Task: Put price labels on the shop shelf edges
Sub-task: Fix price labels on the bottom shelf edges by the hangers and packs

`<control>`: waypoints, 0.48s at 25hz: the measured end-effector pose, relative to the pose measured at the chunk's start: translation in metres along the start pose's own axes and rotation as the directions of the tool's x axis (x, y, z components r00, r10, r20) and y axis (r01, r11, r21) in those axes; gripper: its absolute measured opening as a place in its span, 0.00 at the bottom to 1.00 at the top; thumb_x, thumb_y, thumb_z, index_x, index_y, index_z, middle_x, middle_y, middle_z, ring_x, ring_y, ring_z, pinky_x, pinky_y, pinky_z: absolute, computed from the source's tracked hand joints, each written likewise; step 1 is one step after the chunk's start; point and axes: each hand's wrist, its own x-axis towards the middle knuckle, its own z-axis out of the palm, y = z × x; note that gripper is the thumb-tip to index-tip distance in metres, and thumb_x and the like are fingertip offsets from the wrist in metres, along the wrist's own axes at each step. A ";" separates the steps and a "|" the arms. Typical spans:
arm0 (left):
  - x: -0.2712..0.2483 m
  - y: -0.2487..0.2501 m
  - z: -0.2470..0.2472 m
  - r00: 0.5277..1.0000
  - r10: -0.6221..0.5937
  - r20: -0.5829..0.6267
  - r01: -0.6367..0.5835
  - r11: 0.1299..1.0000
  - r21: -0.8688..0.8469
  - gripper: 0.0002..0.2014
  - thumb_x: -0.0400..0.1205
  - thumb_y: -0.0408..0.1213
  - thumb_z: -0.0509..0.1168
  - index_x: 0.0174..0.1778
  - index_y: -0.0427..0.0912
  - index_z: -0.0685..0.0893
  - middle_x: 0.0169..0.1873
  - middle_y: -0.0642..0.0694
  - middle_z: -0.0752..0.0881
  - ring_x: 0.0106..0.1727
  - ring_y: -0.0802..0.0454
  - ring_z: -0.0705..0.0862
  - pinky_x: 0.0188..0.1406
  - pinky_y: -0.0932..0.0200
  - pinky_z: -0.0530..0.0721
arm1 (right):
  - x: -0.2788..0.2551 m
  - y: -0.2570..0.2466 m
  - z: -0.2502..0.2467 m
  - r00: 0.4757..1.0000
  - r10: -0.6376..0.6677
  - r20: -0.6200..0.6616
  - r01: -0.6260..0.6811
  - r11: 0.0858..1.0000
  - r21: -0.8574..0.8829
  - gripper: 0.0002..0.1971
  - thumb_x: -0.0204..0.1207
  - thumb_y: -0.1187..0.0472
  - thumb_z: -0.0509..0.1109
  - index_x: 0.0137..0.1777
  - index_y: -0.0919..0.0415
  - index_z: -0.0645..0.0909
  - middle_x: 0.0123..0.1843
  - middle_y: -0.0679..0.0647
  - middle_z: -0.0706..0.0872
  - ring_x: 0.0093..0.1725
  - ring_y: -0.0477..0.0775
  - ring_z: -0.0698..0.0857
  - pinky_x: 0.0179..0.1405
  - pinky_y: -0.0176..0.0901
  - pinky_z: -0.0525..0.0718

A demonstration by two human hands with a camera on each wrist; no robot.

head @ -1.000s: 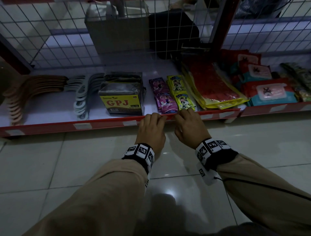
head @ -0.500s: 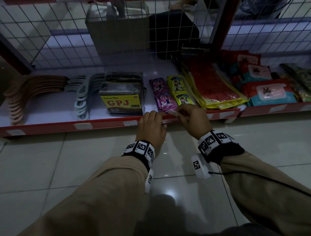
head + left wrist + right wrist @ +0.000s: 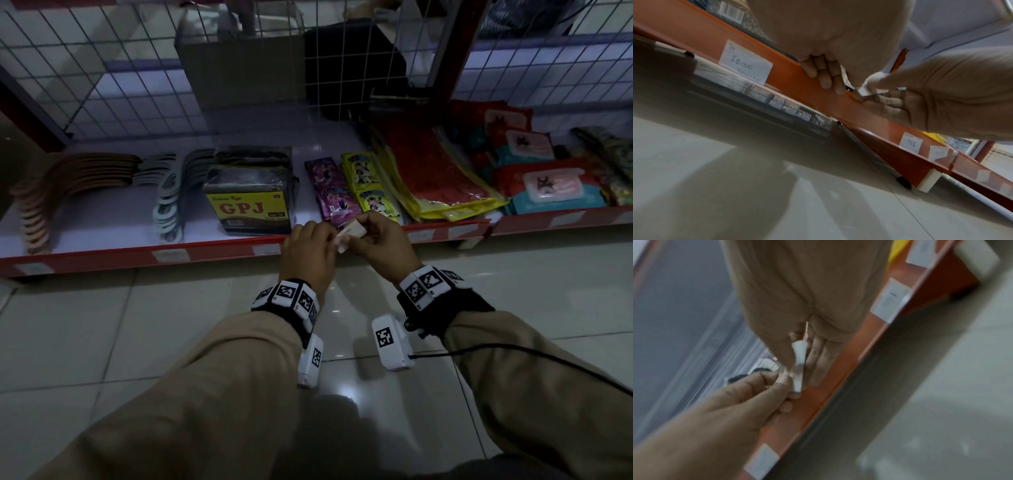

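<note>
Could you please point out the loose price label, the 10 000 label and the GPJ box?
loose price label (image 3: 350,234): head view, its middle.
10 000 label (image 3: 745,63): left wrist view, its handwritten face.
GPJ box (image 3: 246,208): head view, its yellow front.

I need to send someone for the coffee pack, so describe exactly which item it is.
On the white shelf behind the red shelf edge, look just left of the hands. It is the dark wrapped block, right of the hangers, the only item with a yellow "GPJ" label.
</note>
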 end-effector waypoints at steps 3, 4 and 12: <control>0.001 -0.001 0.001 1.000 0.011 0.006 -0.011 1.000 0.026 0.07 0.84 0.40 0.60 0.53 0.42 0.80 0.50 0.44 0.80 0.55 0.43 0.74 0.51 0.50 0.69 | 0.002 0.000 -0.014 0.990 -0.139 0.033 0.143 0.961 -0.238 0.05 0.77 0.67 0.70 0.51 0.64 0.84 0.43 0.56 0.89 0.43 0.51 0.87 0.46 0.44 0.85; 0.001 -0.002 0.001 1.000 0.017 0.011 -0.017 0.999 0.039 0.07 0.84 0.41 0.60 0.52 0.42 0.80 0.49 0.44 0.80 0.54 0.44 0.74 0.51 0.51 0.69 | 0.004 0.001 -0.020 0.986 -0.158 0.056 0.167 0.933 -0.319 0.06 0.78 0.66 0.69 0.52 0.63 0.85 0.43 0.55 0.89 0.43 0.51 0.88 0.46 0.45 0.85; 0.000 -0.007 -0.005 0.995 0.094 0.027 -0.096 0.992 0.079 0.07 0.83 0.39 0.61 0.52 0.40 0.79 0.49 0.43 0.80 0.53 0.43 0.75 0.52 0.52 0.73 | 0.011 0.008 -0.029 0.963 -0.247 -0.111 0.193 0.913 -0.359 0.05 0.77 0.68 0.68 0.45 0.61 0.85 0.43 0.55 0.87 0.45 0.53 0.84 0.45 0.46 0.83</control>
